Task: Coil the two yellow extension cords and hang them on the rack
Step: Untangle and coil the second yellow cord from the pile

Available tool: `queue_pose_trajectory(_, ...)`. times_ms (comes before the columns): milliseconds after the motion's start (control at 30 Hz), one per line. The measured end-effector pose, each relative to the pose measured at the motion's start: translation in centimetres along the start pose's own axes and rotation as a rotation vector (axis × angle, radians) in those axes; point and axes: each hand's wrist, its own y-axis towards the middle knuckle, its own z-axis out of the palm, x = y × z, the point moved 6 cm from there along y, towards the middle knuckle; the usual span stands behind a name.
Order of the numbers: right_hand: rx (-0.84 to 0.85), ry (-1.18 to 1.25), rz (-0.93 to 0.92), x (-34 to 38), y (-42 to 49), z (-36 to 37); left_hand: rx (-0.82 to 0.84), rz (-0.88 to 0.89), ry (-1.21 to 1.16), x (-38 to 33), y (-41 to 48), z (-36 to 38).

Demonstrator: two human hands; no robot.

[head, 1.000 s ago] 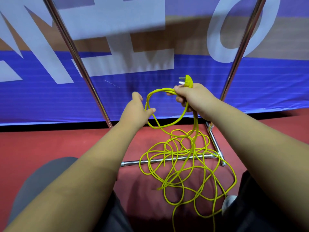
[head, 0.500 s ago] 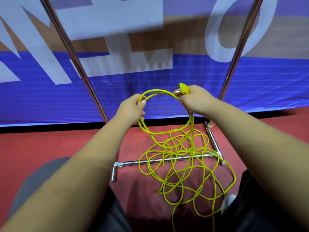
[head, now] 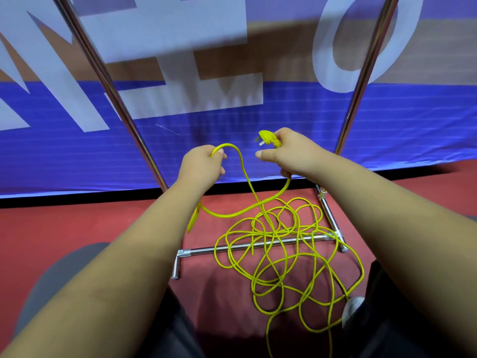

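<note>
1. Right hand (head: pixel 289 153) closed on plug (head: pixel 268 138) end of yellow cord (head: pixel 281 254).
2. Left hand (head: pixel 204 164) closed on cord further along, one slack loop hanging between.
3. Bulk of cord tangled on red floor (head: pixel 77 228), draped over rack (head: pixel 258 245) base bar.
4. Coiling barely begun; nothing hung.
5. Second cord not told apart.

Between the rack's two slanted poles (head: pixel 111 91), at frame centre, open room lies before the banner (head: pixel 284 130). Lower right, the tangled yellow cord (head: pixel 284 254) overlies the rack's base bar (head: pixel 204 251). The red floor (head: pixel 77 223) at lower left lies bare.
</note>
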Motion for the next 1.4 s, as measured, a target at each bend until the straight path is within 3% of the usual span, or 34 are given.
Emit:
queue_pose_trajectory(67,0.005,-0.014,0.032,-0.4,0.2,0.3,0.073,-0.138,-0.277,0.3,-0.3,0.4)
queue_pose_trajectory(167,0.010,-0.055,0.029,-0.6,0.3,0.7,0.136,-0.233,-0.480,0.0,-0.6,0.8)
queue_pose_trajectory(367,0.007,-0.163,0.006,-0.2,0.1,0.3,0.285,-0.239,-0.871,-1.3,-0.8,1.3)
queue_pose_trajectory(467,0.027,-0.006,0.009,-0.4,0.1,1.0,0.279,-0.209,-0.698,-0.5,-0.5,1.3)
queue_pose_trajectory(500,0.032,0.105,0.020,-0.4,0.1,1.2,0.232,-0.210,-0.499,0.1,-0.4,1.2)
queue_pose_trajectory(567,0.041,0.358,0.068,-0.3,-0.1,1.4,0.206,-0.175,0.112,1.1,-0.5,0.7)
queue_pose_trajectory(633,0.015,0.541,0.099,0.0,-0.1,1.1,0.386,-0.065,0.504,1.3,-1.6,2.1)
queue_pose_trajectory(700,-0.011,0.647,0.113,0.1,0.0,0.8,0.705,0.074,0.506,1.3,-3.7,5.1)
queue_pose_trajectory(767,-0.033,0.712,0.132,0.1,0.1,0.6,0.912,0.188,0.447,1.0,-5.9,7.5)
queue_pose_trajectory(867,-0.077,0.765,0.194,-0.2,0.0,0.5,0.898,0.231,0.291,0.7,-6.1,8.8)
queue_pose_trajectory(1033,-0.150,0.747,0.260,-1.1,0.0,0.1,1.002,0.063,-0.099,0.2,-5.9,7.8)
queue_pose_trajectory(1167,-0.176,0.572,0.332,-2.6,0.2,-0.8,0.998,0.125,-0.153,-1.2,-4.9,5.9)
queue_pose_trajectory(1233,-0.169,0.295,0.371,-3.2,0.2,-1.4,0.950,0.075,-0.232,-1.4,-4.4,4.9)
queue_pose_trajectory(1400,-0.177,-0.349,0.395,-3.7,0.0,-2.3,0.617,0.158,-0.351,-3.1,-2.7,2.6)
